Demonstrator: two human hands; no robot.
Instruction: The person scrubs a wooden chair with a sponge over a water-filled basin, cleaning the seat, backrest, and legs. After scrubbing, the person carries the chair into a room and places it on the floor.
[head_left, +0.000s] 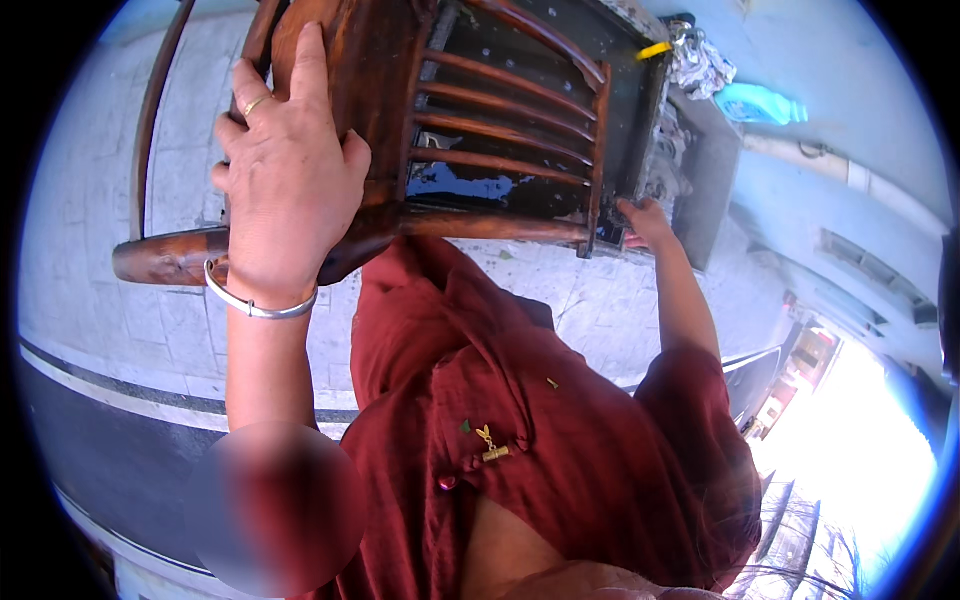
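Observation:
A dark brown wooden chair (499, 225) lies tipped over a water-filled trough (555, 37), its slatted back above the water. My left hand (289, 142), with a ring and a silver bangle, grips the chair's broad seat. Its index finger lies stretched along the wood, while other fingers curl over the edge. My right hand (646, 219) is at the trough's near right rim, just beyond the chair's top rail (600, 150). Something reddish shows below its fingers; whether the hand holds it, I cannot tell.
A turquoise bottle (754, 103), a crumpled wrapper (697, 64) and a yellow object (654, 51) are beyond the trough's right side. A pipe (832, 161) runs along the wall. Pale paving (97, 300) lies underneath. A chair leg (169, 247) juts out left.

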